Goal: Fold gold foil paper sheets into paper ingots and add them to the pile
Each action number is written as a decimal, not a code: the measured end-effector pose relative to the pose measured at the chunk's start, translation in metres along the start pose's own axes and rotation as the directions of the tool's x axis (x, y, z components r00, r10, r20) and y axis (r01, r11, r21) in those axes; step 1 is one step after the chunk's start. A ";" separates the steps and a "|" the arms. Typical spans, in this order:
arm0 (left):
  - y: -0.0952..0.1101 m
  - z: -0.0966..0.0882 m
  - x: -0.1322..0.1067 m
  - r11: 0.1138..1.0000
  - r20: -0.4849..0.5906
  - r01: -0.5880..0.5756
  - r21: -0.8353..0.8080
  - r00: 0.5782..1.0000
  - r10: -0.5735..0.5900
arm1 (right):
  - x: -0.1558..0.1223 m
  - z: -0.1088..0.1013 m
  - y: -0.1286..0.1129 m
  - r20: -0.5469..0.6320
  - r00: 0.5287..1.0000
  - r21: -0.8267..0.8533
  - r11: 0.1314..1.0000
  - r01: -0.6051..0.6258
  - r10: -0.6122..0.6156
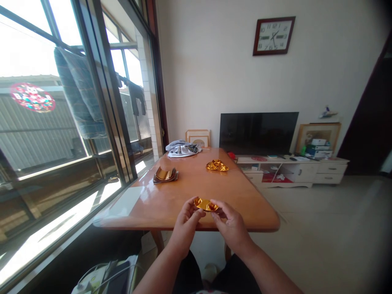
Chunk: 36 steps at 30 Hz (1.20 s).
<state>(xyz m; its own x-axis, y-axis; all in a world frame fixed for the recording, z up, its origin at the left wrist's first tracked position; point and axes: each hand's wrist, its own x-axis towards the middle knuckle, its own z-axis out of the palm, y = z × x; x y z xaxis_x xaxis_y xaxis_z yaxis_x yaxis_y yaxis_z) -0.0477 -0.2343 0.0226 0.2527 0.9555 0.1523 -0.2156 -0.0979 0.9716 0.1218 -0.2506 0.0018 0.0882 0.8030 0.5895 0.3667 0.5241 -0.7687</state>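
Observation:
Between my two hands is a folded gold foil paper piece, shaped like a small ingot with raised ends. My left hand pinches its left end, thumb in front and fingers behind. Its right end is gripped by my right hand in the same way. Both hands are just above the near edge of the wooden table. Farther back on the table lies a small heap of similar folded gold foil pieces. To the left rests a stack of curled gold paper sheets.
A bundle of light grey cloth lies at the table's far left corner. Windows run along the left side. A low white cabinet stands beyond the table, with a television on it. A phone and cables sit at the lower left.

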 end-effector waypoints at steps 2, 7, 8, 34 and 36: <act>-0.003 -0.001 0.001 1.000 -0.015 0.023 -0.018 1.000 -0.023 | -0.003 0.002 0.000 0.003 1.000 -0.037 0.999 0.017 -0.017; -0.012 -0.004 0.005 0.989 -0.058 0.033 -0.143 0.997 -0.042 | -0.009 0.003 -0.003 0.073 0.997 0.050 0.999 -0.017 0.013; -0.013 -0.005 0.006 0.987 -0.064 0.032 -0.157 0.997 -0.043 | -0.010 0.004 -0.004 0.089 0.995 0.098 0.994 -0.049 0.041; -0.040 -0.004 0.015 0.988 -0.159 -0.093 -0.123 0.985 0.073 | -0.026 0.029 0.003 0.108 0.958 0.054 0.960 -0.274 0.267; -0.041 -0.002 0.014 0.990 -0.178 -0.121 -0.075 0.978 0.106 | -0.027 0.031 0.005 0.093 0.965 -0.016 0.969 -0.246 0.246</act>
<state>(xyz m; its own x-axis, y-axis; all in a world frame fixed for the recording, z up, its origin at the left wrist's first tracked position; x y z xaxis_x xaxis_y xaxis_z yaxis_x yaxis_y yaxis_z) -0.0378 -0.2165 -0.0151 0.0562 0.9739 0.2199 -0.3148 -0.1917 0.9296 0.0930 -0.2604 -0.0257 0.0891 0.9301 0.3564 0.3487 0.3061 -0.8859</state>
